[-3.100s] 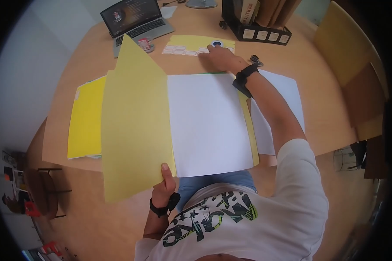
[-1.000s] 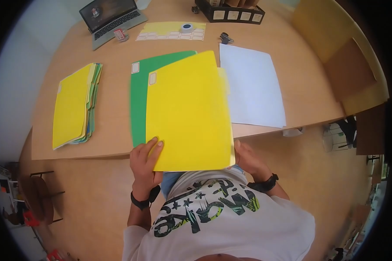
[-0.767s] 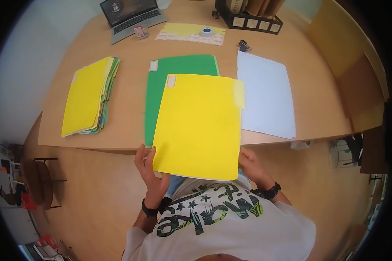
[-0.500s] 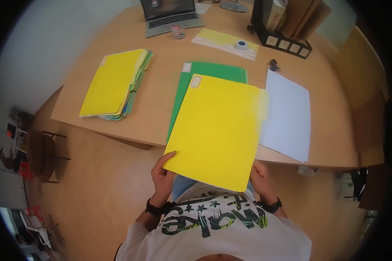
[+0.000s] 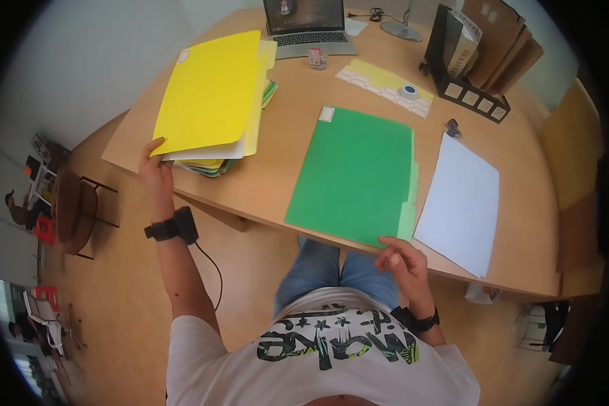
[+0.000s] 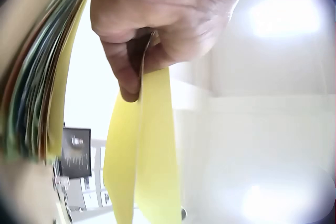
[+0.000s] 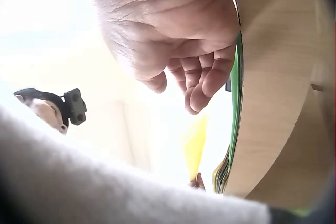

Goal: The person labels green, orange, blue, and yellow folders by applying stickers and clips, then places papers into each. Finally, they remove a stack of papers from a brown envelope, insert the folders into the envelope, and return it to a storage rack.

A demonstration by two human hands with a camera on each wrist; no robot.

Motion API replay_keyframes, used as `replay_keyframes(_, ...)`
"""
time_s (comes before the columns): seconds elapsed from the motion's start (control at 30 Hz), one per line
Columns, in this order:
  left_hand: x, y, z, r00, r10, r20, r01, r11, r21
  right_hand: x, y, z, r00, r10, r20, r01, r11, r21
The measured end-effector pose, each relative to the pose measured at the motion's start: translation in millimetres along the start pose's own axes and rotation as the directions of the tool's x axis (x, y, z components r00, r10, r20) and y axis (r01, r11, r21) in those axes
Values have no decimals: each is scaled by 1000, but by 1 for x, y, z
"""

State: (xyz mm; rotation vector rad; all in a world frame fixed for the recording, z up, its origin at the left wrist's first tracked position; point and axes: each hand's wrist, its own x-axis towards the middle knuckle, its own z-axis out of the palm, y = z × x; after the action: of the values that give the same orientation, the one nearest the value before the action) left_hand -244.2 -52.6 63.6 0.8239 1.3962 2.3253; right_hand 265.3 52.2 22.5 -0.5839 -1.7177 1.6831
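Observation:
My left hand (image 5: 157, 177) pinches a yellow file folder (image 5: 213, 95) by its near left corner, white paper showing inside. The folder is over the stack of coloured folders (image 5: 218, 170) at the table's left. In the left wrist view, thumb and fingers grip the folder's edge (image 6: 140, 129), beside the stack (image 6: 37, 87). A green folder (image 5: 358, 176) with a white label lies mid-table at the front edge. My right hand (image 5: 409, 267) is at its near right corner, fingers loosely bent and holding nothing; the right wrist view shows the hand (image 7: 173, 29) beside the green folder's edge (image 7: 236, 92).
White paper (image 5: 459, 203) lies to the right, a black binder clip (image 5: 453, 128) above it. Farther back are a label sheet (image 5: 365, 78) with a tape roll (image 5: 409, 91), a small red-and-white item (image 5: 316, 58), a laptop (image 5: 311, 40) and a black file holder (image 5: 477, 101).
The yellow folder, earlier held by both hands over the green one, has moved left over the stack in my left hand. My right hand has let go of it, and the green folder is uncovered.

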Motion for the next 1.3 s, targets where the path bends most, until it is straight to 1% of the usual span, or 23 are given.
replay_keyframes(0.1,32,-5,-33,993,-105,-59,119,935,335,-4,1,-1,1000,-2,-26,2,1000,-31)
replay_keyframes(0.13,39,-6,-36,987,-109,-114,153,836,527,-4,2,-2,999,-9,-35,7,999,-43)
replay_keyframes(0.23,47,-9,-48,999,-39,5,18,569,822,-7,1,-6,998,-5,-58,2,998,-66)
replay_keyframes(0.27,50,-12,-51,999,-34,22,0,542,840,-8,-1,-7,998,4,-59,-9,995,-96)
replay_keyframes(0.33,71,-22,-77,990,-46,132,-97,451,887,-8,-6,-7,997,26,-76,-38,987,-158)
replay_keyframes(0.37,80,-34,-94,983,130,133,-167,309,936,-8,-9,-6,995,9,-95,-28,979,-200)
replay_keyframes(0.4,80,-47,-101,940,300,160,-214,157,964,-9,-11,-5,993,-6,-118,-23,970,-243)
replay_keyframes(0.43,55,-35,-70,880,414,235,-261,7,965,-10,-12,-8,990,-23,-142,-19,958,-286)
replay_keyframes(0.47,16,-10,-21,795,516,320,-287,-146,947,-12,-9,-14,984,-45,-174,-21,932,-361)
replay_keyframes(0.5,-18,-1,20,793,484,370,-440,35,897,-12,-8,-21,963,-150,-224,23,875,-484)
replay_keyframes(0.53,-53,3,58,784,455,422,-557,217,802,-12,-7,-29,934,-251,-256,50,799,-600)
replay_keyframes(0.57,-85,3,88,824,271,497,-565,325,759,-10,-8,-36,900,-346,-265,63,704,-707)
replay_keyframes(0.6,-112,-16,101,764,149,628,-602,515,610,-8,-11,-40,862,-400,-312,3,618,-786)
replay_keyframes(0.63,-140,-15,131,596,77,799,-731,463,501,-6,-14,-45,822,-456,-340,-62,522,-850)
replay_keyframes(0.67,-161,-26,150,483,17,875,-791,437,428,-7,-17,-56,868,-403,-289,-117,399,-909)
replay_keyframes(0.73,-190,-30,186,387,-53,920,-808,462,366,-14,-9,-71,896,-327,-299,-217,264,-940)
replay_keyframes(0.77,-198,-37,194,396,-76,915,-799,463,384,-19,-8,-80,910,-284,-301,-259,176,-950)
replay_keyframes(0.8,-202,-43,199,405,-102,909,-796,450,405,-23,-8,-84,910,-257,-326,-284,185,-941)
replay_keyframes(0.83,-203,-47,202,414,-130,901,-794,432,428,-25,-8,-89,903,-265,-337,-292,196,-936)
replay_keyframes(1.0,-192,-48,199,398,-156,904,-733,539,416,-34,-5,-112,890,-262,-374,-301,278,-912)
replay_keyframes(1.13,-177,-47,198,388,-162,907,-617,686,386,-33,-7,-109,884,-277,-376,-316,237,-919)
replay_keyframes(1.23,-172,-47,200,376,-109,920,-629,699,340,-35,-4,-111,890,-276,-363,-310,217,-926)
replay_keyframes(1.3,-170,-53,194,446,-179,877,-511,754,413,-36,-9,-110,898,-265,-352,-301,213,-929)
